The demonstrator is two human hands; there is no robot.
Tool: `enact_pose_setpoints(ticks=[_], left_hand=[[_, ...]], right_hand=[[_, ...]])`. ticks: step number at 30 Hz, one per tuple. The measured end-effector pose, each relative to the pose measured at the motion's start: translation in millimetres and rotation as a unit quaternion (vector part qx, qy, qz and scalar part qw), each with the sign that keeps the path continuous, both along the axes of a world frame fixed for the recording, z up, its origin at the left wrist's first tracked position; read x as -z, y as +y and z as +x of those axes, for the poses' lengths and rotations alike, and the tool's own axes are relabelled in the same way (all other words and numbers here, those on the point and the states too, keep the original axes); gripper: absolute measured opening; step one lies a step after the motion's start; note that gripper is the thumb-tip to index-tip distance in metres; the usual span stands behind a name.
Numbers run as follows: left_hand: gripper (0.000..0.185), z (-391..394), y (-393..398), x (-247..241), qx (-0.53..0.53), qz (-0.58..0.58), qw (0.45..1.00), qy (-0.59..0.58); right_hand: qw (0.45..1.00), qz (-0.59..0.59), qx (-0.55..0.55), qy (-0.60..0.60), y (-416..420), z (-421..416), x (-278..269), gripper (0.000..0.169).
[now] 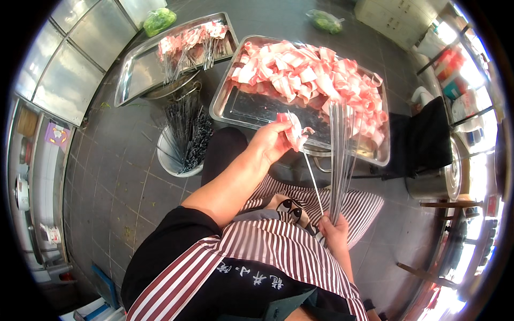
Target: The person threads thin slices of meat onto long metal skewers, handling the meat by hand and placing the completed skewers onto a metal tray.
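Note:
My left hand [275,138] pinches a folded slice of raw, fatty pink meat [295,130] over the near edge of a large metal tray [245,110]. A single thin metal skewer [312,174] runs through this slice, its tip showing above. Its lower end is between the thumb and fingers of my right hand [335,232], low over my striped apron [281,236]. That same hand grips a bundle of long metal skewers [339,160] pointing up and away from me. Loose meat slices [305,72] are heaped in the tray's far and right parts.
At the far left, a second metal tray [138,76] bears several meat-loaded skewers [192,38]. A white bucket [164,156] beside my left knee holds many skewers [186,136]. Bagged green vegetables [159,22] lie on the floor. A black chair [425,136] and metal pot [433,182] stand right.

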State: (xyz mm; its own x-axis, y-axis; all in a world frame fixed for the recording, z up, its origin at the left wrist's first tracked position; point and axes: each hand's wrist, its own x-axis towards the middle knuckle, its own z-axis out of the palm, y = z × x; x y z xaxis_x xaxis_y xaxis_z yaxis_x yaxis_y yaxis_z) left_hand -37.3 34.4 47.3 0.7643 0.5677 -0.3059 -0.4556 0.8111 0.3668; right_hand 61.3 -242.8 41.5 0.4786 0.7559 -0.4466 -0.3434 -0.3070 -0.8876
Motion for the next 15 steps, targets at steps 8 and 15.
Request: enact_pose_setpoints(ticks=[8, 15], left_hand=[[0.01, -7, 14, -13, -0.047, 0.087, 0.993, 0.059], [0.004, -2, 7, -18, -0.182, 0.268, 0.93, 0.173]], right_hand=[[1.0, -0.017, 0.001, 0.002, -7, 3, 3, 0.003], [0.999, -0.03, -0.013, -0.02, -8, 5, 3, 0.002]])
